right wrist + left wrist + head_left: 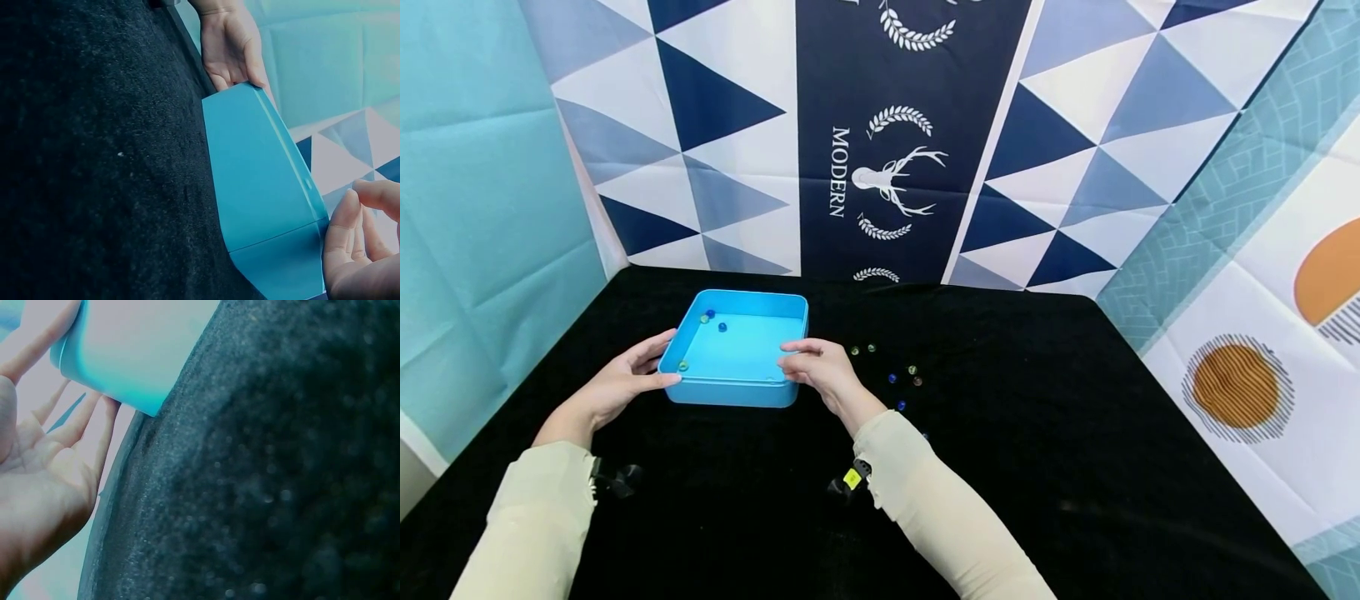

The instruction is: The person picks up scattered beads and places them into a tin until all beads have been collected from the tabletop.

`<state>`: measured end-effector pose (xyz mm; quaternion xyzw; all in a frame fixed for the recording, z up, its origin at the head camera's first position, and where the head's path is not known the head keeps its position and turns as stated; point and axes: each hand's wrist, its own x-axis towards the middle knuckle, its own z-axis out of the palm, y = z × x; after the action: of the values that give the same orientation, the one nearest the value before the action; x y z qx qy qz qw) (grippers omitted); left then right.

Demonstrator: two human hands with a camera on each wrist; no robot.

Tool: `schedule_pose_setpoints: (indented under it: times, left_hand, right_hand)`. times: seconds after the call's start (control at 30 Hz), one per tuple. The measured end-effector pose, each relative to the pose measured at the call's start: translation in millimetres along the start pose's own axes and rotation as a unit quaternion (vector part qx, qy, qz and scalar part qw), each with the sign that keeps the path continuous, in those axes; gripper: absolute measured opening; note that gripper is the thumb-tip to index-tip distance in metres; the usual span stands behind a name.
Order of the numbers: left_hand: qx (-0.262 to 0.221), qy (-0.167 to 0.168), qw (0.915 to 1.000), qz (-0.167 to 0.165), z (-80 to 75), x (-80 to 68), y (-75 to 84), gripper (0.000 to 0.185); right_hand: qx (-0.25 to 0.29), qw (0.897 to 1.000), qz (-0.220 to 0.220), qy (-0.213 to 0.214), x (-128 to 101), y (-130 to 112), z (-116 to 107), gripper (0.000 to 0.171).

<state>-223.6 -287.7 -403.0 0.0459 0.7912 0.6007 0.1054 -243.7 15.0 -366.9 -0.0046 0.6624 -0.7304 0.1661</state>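
nearest the camera, two pale sleeves point(925, 500) reach forward over a black cloth point(1037, 467) that covers the table; a small dark clip with a yellow tag point(851, 480) sits at the right wrist, and another dark piece point(616, 480) at the left wrist; the left hand point(617, 385) lies against the near left corner of a blue tray point(730, 392), its fingers straight and spread, thumb along the rim and fingertips touching the outer wall, which the left wrist view shows as an open palm with the fingers point(94, 425) laid on the tray's corner point(125, 356); the right hand point(822, 371) meets the tray's near right corner, fingers loosely bent with the tips over the rim and the thumb toward the outside wall; in the right wrist view its fingers point(340, 228) stand just beside the tray's wall point(262, 187), and whether they truly clamp it cannot be told; the tray sits flat on the cloth, left of centre; inside it lie a few marbles point(722, 327), one green near the front left corner and others toward the back left; more loose marbles point(904, 379) lie scattered on the cloth just right of the right hand; behind the table hangs a backdrop with blue triangles point(700, 125) and a dark banner with a deer emblem point(887, 179).
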Motion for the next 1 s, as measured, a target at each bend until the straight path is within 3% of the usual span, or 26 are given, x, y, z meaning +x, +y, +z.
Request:
schedule_pose_setpoints:
  times: [1.0]
  left_hand:
    - [0.002,0.006,1.0000,-0.004,2.8,-2.7,0.1,0.086]
  right_hand:
    - [-0.010,0.998,-0.043,-0.039,-41,10,-30,0.027]
